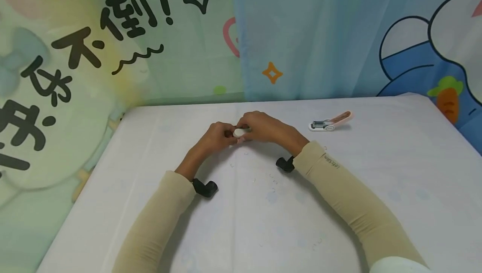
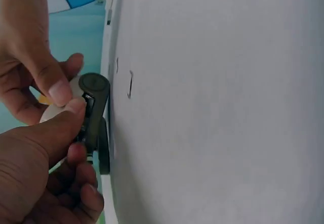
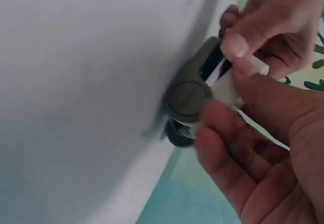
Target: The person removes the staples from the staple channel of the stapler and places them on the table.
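Note:
Both hands meet near the far edge of the table around a small stapler (image 1: 241, 132) with a dark green-grey body and a white part. My left hand (image 1: 220, 135) pinches it from the left, thumb on the white part in the left wrist view. From the other side my right hand (image 1: 263, 126) grips it between thumb and fingers. The round hinge of the stapler (image 3: 187, 100) faces the camera in the right wrist view, and a dark slot shows beside the thumbs. Fingers cover much of the white part.
A pink and white stapler (image 1: 330, 122) lies on the white table (image 1: 376, 172) to the right, its handle raised. Several loose staples are scattered nearer the front; one staple (image 2: 130, 85) shows clearly in the left wrist view. Printed curtains (image 1: 301, 21) hang behind the table.

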`<move>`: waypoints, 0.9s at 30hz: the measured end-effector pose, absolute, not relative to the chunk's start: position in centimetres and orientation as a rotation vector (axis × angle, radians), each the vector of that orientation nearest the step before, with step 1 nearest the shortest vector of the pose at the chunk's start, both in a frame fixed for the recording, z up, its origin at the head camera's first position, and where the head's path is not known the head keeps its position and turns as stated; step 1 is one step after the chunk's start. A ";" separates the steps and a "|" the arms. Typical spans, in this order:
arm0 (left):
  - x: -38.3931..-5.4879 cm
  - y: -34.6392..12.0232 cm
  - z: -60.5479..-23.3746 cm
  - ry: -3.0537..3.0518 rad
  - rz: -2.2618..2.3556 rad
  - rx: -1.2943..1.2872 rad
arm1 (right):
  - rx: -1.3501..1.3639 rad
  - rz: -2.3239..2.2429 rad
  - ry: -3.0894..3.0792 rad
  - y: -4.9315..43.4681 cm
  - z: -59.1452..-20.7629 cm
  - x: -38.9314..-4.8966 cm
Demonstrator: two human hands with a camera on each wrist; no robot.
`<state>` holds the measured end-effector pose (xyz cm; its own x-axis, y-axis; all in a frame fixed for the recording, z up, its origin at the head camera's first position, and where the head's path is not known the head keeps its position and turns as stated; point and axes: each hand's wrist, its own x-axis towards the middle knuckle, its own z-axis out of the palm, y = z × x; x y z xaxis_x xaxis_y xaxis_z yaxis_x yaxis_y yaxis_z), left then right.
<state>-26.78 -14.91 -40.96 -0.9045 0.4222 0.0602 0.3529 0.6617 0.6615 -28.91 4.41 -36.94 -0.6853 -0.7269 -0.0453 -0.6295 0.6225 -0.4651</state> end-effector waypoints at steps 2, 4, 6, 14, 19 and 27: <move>-26.6 -14.6 -40.8 2.796 1.064 0.638 | -1.086 -0.604 2.617 4.7 -36.6 -28.6; -26.5 -14.4 -40.7 2.802 1.056 0.621 | -1.086 -0.605 2.601 5.0 -36.5 -28.4; -26.4 -14.2 -40.5 2.806 1.038 0.609 | -1.095 -0.626 2.591 5.5 -36.5 -28.2; -26.1 -13.9 -40.6 2.724 1.055 0.572 | -1.120 -0.948 2.473 8.9 -37.9 -28.3; -26.2 -13.8 -40.4 2.682 1.058 0.563 | -1.044 -0.925 2.503 10.9 -37.5 -28.4; -26.0 -13.7 -40.6 2.685 1.027 0.552 | -1.160 -0.834 2.755 11.4 -35.9 -27.7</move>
